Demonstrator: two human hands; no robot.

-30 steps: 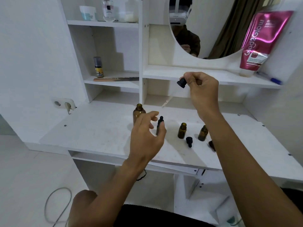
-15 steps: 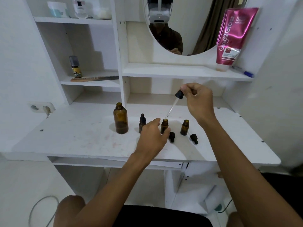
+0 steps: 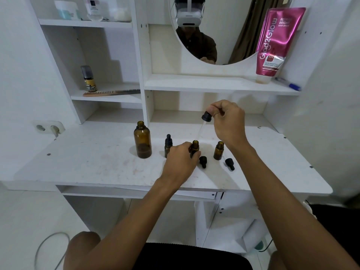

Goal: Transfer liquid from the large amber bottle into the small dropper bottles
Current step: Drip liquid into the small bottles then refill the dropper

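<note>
The large amber bottle (image 3: 142, 140) stands uncapped on the white desk (image 3: 87, 162). To its right is a small dropper bottle (image 3: 168, 145) with its black cap on. My left hand (image 3: 180, 162) grips the middle small bottle (image 3: 195, 146), which is uncapped. My right hand (image 3: 228, 120) holds a long glass dropper (image 3: 204, 121) by its black bulb, its tip slanting down to just above that bottle's mouth. A third small bottle (image 3: 218, 150) stands uncapped further right. Two black dropper caps (image 3: 203, 161) (image 3: 229, 163) lie on the desk in front.
Shelves rise behind the desk, holding a comb (image 3: 111, 92), a small spray can (image 3: 89, 78), a pink tube (image 3: 272, 41) and a pen (image 3: 288, 84). A mirror (image 3: 214, 30) hangs above. A wall socket (image 3: 49, 128) sits at left. The desk's front edge is near my forearms.
My right hand has come down with the dropper towards the middle small bottle. My left hand moved from near the capped bottle and closed on the middle bottle.
</note>
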